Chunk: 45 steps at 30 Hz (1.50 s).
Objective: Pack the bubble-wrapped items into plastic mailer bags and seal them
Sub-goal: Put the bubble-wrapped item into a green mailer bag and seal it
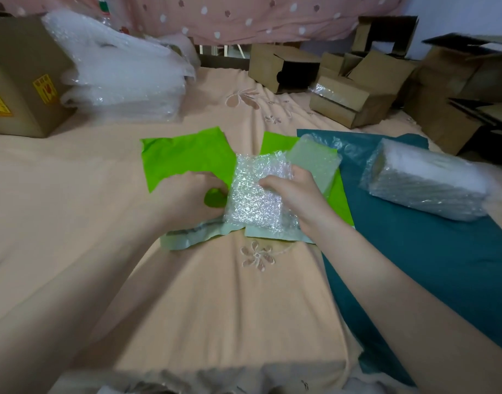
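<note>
Mailer mouth: we are pinching the pale open edge of the green mailer bag point(187, 155) with our left hand point(191, 196), fingers closed on the film.
Item: our right hand point(294, 196) is clamping the bubble-wrapped item point(255, 191), lying over the bag.
Advice: we are judging a wide mouth helps.
Beyond: another wrapped bundle point(426, 183) is waiting on the teal sheet point(431, 251).

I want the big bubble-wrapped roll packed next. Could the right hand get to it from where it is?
Probably yes. The big bubble-wrapped roll lies in the open on the teal sheet, just right of the right hand, nothing between. But that hand is holding the small bubble-wrapped item and must release it first.
</note>
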{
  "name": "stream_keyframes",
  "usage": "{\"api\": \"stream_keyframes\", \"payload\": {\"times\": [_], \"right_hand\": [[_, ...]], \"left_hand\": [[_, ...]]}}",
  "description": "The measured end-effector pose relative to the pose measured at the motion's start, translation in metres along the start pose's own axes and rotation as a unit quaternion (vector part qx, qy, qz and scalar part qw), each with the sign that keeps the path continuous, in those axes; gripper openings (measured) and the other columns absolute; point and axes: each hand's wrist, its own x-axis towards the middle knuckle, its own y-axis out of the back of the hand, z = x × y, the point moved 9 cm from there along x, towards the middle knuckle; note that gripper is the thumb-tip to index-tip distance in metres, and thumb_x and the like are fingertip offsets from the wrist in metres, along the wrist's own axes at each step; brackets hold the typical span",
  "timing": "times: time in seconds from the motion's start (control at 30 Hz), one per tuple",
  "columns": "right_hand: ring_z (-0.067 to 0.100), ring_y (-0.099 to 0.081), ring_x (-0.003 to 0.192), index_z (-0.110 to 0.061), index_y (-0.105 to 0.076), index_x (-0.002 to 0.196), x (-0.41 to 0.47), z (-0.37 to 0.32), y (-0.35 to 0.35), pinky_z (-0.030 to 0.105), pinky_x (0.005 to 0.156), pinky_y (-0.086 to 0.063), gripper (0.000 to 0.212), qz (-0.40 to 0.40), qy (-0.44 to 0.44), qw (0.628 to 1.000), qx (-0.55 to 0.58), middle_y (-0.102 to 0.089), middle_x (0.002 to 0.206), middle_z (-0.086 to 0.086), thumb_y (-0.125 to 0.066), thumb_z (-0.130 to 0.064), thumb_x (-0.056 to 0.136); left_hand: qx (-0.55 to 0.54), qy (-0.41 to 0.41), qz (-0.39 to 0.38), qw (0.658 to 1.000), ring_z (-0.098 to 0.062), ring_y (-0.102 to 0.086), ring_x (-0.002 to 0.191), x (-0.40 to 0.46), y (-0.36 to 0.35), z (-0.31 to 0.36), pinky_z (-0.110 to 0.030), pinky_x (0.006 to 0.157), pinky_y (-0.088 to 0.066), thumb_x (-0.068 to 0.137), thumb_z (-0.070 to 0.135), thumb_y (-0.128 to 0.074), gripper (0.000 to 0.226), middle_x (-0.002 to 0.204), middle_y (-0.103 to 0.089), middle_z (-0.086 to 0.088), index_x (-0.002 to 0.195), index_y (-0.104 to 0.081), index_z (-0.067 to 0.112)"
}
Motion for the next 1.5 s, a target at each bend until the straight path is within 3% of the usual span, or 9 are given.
{"api": "stream_keyframes", "payload": {"times": [0.17,0.37,0.5,0.67,0.8,1.03,1.17,1.33,1.5], "right_hand": [[0.013,-0.058,0.079,-0.013,-0.059,0.09,0.003,0.001,0.0,0.025,0.075,-0.047,0.012,0.013,-0.007,1.0,0.002,-0.061,0.085,0.002,-0.066,-0.009,0.08],[0.012,-0.059,0.082,-0.016,-0.059,0.087,0.002,-0.005,-0.001,0.024,0.079,-0.047,0.01,0.001,0.0,1.0,0.006,-0.062,0.085,-0.001,-0.066,-0.011,0.081],[0.004,-0.059,0.072,-0.019,-0.058,0.084,0.001,-0.014,0.001,0.008,0.06,-0.048,0.01,0.007,0.008,0.999,0.034,-0.063,0.08,-0.006,-0.064,-0.011,0.084],[0.02,-0.062,0.104,-0.014,-0.055,0.113,0.001,-0.022,0.008,0.037,0.096,-0.048,0.028,0.077,0.016,0.995,0.059,-0.065,0.113,0.005,-0.059,-0.018,0.086],[0.023,-0.058,0.113,-0.013,-0.047,0.13,0.001,-0.038,0.014,0.047,0.102,-0.045,0.048,0.111,0.042,0.989,0.093,-0.06,0.124,0.006,-0.056,-0.02,0.084],[0.022,-0.063,0.09,-0.014,-0.053,0.104,0.008,-0.066,0.035,0.033,0.076,-0.055,0.02,0.124,0.06,0.982,0.132,-0.062,0.095,0.005,-0.054,-0.005,0.087],[0.026,-0.059,0.108,-0.016,-0.045,0.117,0.006,-0.061,0.05,0.044,0.096,-0.05,0.032,0.16,0.064,0.975,0.142,-0.058,0.115,0.008,-0.052,-0.008,0.087],[0.026,-0.06,0.102,-0.012,-0.04,0.125,0.004,-0.046,0.039,0.05,0.094,-0.049,0.039,0.142,0.052,0.985,0.083,-0.058,0.108,0.006,-0.048,-0.01,0.087],[0.014,-0.048,0.066,-0.011,-0.036,0.119,0.001,-0.037,0.034,0.031,0.065,-0.045,0.027,0.13,0.088,0.987,-0.015,-0.049,0.08,-0.001,-0.04,-0.007,0.092]], "left_hand": [[0.022,0.007,0.017,1.0,-0.021,-0.058,0.098,0.001,0.003,-0.004,-0.031,0.073,-0.047,0.083,0.039,-0.059,0.011,0.113,-0.062,0.014,0.09,-0.065,0.033],[-0.02,0.069,0.1,0.992,-0.027,-0.062,0.086,0.005,0.028,-0.018,-0.029,0.061,-0.043,0.088,0.027,-0.055,0.013,0.094,-0.07,0.001,0.092,-0.067,0.022],[-0.06,0.072,0.204,0.975,-0.031,-0.063,0.08,0.003,0.055,-0.017,-0.035,0.065,-0.049,0.085,0.018,-0.057,0.012,0.084,-0.071,-0.004,0.089,-0.068,0.014],[-0.097,0.047,0.237,0.966,-0.031,-0.062,0.08,0.005,0.067,0.003,-0.04,0.073,-0.05,0.084,0.012,-0.057,0.017,0.083,-0.069,-0.007,0.099,-0.064,0.012],[-0.119,0.023,0.247,0.961,-0.03,-0.062,0.084,0.008,0.076,0.016,-0.042,0.075,-0.05,0.081,0.007,-0.056,0.023,0.08,-0.064,-0.002,0.103,-0.062,0.012],[-0.143,0.034,0.235,0.961,-0.026,-0.061,0.082,0.015,0.083,0.023,-0.034,0.075,-0.048,0.077,0.008,-0.06,0.031,0.08,-0.064,-0.004,0.107,-0.067,0.011],[-0.154,0.052,0.2,0.966,-0.027,-0.061,0.083,0.016,0.063,0.018,-0.035,0.077,-0.049,0.077,0.009,-0.06,0.028,0.081,-0.062,0.001,0.104,-0.069,0.012],[-0.237,0.085,0.142,0.957,-0.025,-0.063,0.063,0.02,0.037,0.014,-0.038,0.064,-0.058,0.079,0.008,-0.061,0.022,0.077,-0.062,0.004,0.1,-0.069,0.011],[-0.239,0.095,0.153,0.954,-0.025,-0.062,0.06,0.019,0.034,0.01,-0.04,0.063,-0.057,0.08,0.008,-0.061,0.022,0.078,-0.063,0.001,0.1,-0.07,0.009]]}}
